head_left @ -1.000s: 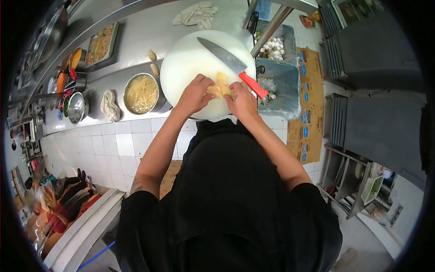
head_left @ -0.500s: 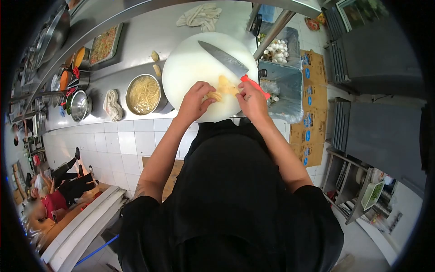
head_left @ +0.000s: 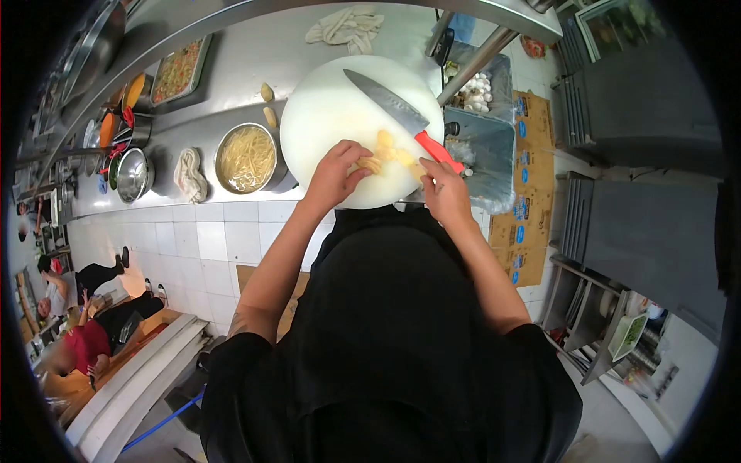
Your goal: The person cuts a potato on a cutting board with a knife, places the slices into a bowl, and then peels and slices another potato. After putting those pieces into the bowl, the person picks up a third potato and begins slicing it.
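Note:
A round white cutting board point(head_left: 316, 100) lies on the steel counter, with thin pale yellow slices point(head_left: 387, 147) overlapping near its front edge. My left hand point(head_left: 343, 171) curls its thumb and fingers around a small stack of these slices. At the right end of the spread, my right hand point(head_left: 446, 189) has its fingers drawn together on the edge of a slice. How firmly it grips there is hard to make out. Beyond the slices rests a large knife point(head_left: 390, 100), its red handle over the board's right edge, close to my right hand and untouched.
Left of the board stands a steel bowl point(head_left: 245, 158) of pale strips in liquid. Two small unsliced pieces point(head_left: 268, 104) lie behind it. Cloths point(head_left: 190, 175), an empty steel bowl point(head_left: 135, 176) and a tray point(head_left: 181, 71) sit farther off. Lined bins point(head_left: 486, 154) stand right. People are at far left.
My right hand has moved slightly right and toward me, and the slices now lie more spread out. My left hand stays on its stack. The view has shifted a little.

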Demonstrator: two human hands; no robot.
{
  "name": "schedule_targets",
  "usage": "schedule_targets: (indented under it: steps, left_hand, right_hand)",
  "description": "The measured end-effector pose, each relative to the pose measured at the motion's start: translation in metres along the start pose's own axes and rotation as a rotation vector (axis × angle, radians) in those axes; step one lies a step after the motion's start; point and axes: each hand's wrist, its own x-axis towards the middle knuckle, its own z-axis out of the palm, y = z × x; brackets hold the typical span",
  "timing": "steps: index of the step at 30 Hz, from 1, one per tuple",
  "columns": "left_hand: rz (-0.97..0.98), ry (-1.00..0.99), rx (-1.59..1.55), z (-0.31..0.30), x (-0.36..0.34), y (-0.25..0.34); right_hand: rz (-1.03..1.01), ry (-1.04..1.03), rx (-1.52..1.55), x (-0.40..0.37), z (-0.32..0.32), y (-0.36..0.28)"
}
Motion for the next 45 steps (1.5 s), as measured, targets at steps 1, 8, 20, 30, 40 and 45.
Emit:
schedule_targets:
  steps: [1, 8, 20, 30, 40, 45]
  left_hand:
    - [0.003, 0.006, -0.001, 0.0, -0.001, 0.0]
    - [0.1, 0.061, -0.026, 0.008, -0.002, -0.009]
    - [0.067, 0.137, -0.038, 0.034, -0.004, -0.021]
    - [0.049, 0.083, -0.03, 0.037, 0.0, -0.023]
    - [0.167, 0.171, -0.044, 0.05, 0.003, -0.042]
    - [0.116, 0.131, -0.066, 0.023, -0.003, -0.02]
  right_hand:
    - [-0.004, -0.002, -0.005, 0.005, -0.001, -0.004]
    - [-0.016, 0.008, -0.179, 0.031, 0.029, -0.006]
    - [0.078, -0.199, -0.332, 0.051, 0.028, -0.002]
    - [0.133, -0.155, -0.212, 0.054, 0.029, 0.009]
    - [-0.091, -0.124, -0.308, 0.052, 0.035, 0.023]
    - [-0.049, -0.02, -0.076, 0.036, 0.037, 0.006]
